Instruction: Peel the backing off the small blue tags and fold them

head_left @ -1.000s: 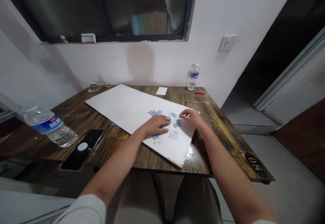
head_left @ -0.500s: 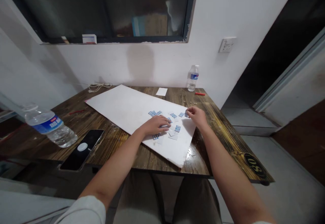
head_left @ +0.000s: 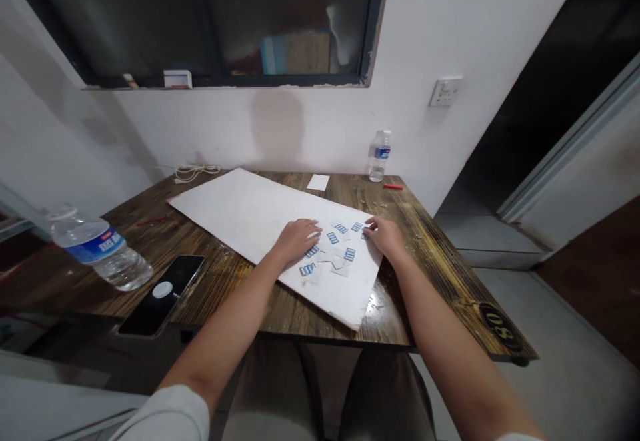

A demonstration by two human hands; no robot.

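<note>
Several small paper pieces printed with blue striped marks lie scattered on a white board [head_left: 235, 204], among them a blue-marked piece [head_left: 333, 238] between my hands. My left hand [head_left: 296, 240] rests over the board's near-left part with its fingers stretched out, partly covering some pieces. Just below its fingers shows another marked piece [head_left: 312, 252]. At the board's right edge is my right hand [head_left: 384, 236], thumb and forefinger apart. Its fingertips touch a small marked piece [head_left: 365, 234], which they partly hide. Some plain white slips [head_left: 340, 270] lie nearest me.
On the wooden table [head_left: 225, 294] are a phone [head_left: 173, 288] with a white disc on it, a large water bottle [head_left: 100, 248] at left, a small bottle [head_left: 380, 156], a red pen-like item [head_left: 393, 186], a white paper [head_left: 318, 182] and a coiled cable [head_left: 197, 172].
My left hand has shifted left, uncovering a marked piece in the middle and covering the cluster at left. My right hand has dropped slightly, its pinch loosened beside the small piece.
</note>
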